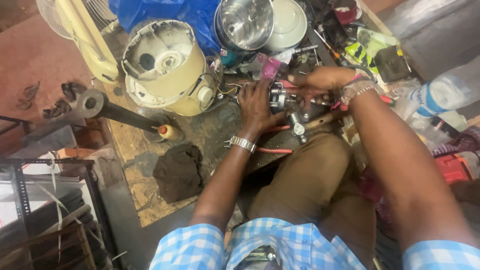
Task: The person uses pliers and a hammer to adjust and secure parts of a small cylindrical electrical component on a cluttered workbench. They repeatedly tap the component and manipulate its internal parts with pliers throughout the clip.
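Both hands meet on a small metal motor (281, 98) held just above the tabletop (150, 200), right of the cream appliance base (167, 67). The left hand (256, 107) has its grip clamped around the motor's near side, fingers curled over the casing. The right hand (320, 80) comes in from the far side, its grip closed on the motor's end; whether it pinches a small part or tool there cannot be told.

Judging by how things lie, the work is well in hand: the base stands opened and tipped, wires (227, 90) trailing from it toward the motor, so the motor looks already out of its housing. What is left appears to be the work on the motor itself and refitting it.

The motor is compact, silvery-grey, with a shaft and a bracket hanging below. A dark cloth (179, 172) lies near the left wrist, and a steel jar (246, 22) stands behind the base.
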